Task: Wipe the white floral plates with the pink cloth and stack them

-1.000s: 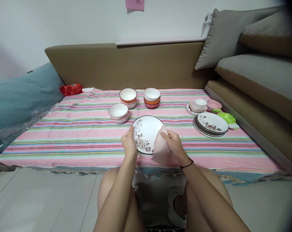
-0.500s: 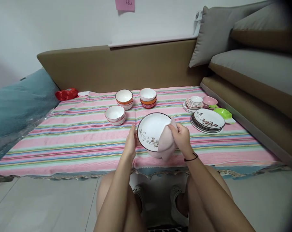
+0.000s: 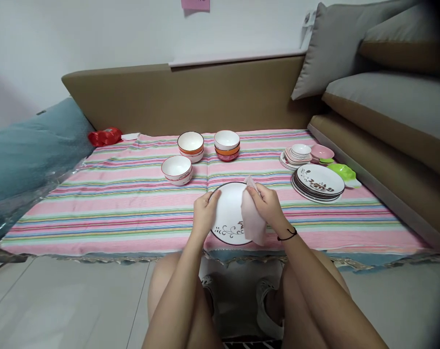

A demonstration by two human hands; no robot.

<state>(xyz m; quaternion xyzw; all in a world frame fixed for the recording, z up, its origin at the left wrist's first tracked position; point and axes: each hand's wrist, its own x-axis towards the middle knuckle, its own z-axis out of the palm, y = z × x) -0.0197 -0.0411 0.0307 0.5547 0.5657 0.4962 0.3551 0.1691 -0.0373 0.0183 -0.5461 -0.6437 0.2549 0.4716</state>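
A white plate (image 3: 229, 208) with a dark rim and a brown floral print is held between my hands, above the front of the striped cloth. My left hand (image 3: 205, 212) grips its left edge, thumb on top. Pinched in my right hand (image 3: 266, 202) is a pale pink cloth (image 3: 253, 220), folded over the plate's right edge and hiding that side. To the right lies a stack of similar floral plates (image 3: 317, 180). Beyond my hands stand a white bowl stack (image 3: 176, 169) and two further bowl stacks, one with a dark-rimmed bowl (image 3: 190, 143) on top, the other white-topped (image 3: 227, 141).
A striped cloth (image 3: 96, 208) covers the seat. Small dishes (image 3: 300, 152), a pink bowl (image 3: 322, 152) and a green leaf-shaped dish (image 3: 343, 172) sit at the right. Grey-brown cushions (image 3: 387, 102) rise beyond them. A red packet (image 3: 105, 137) lies far left.
The plate has turned, its floral print moving to the lower edge. My left hand now has its thumb over the rim. The view has shifted slightly.
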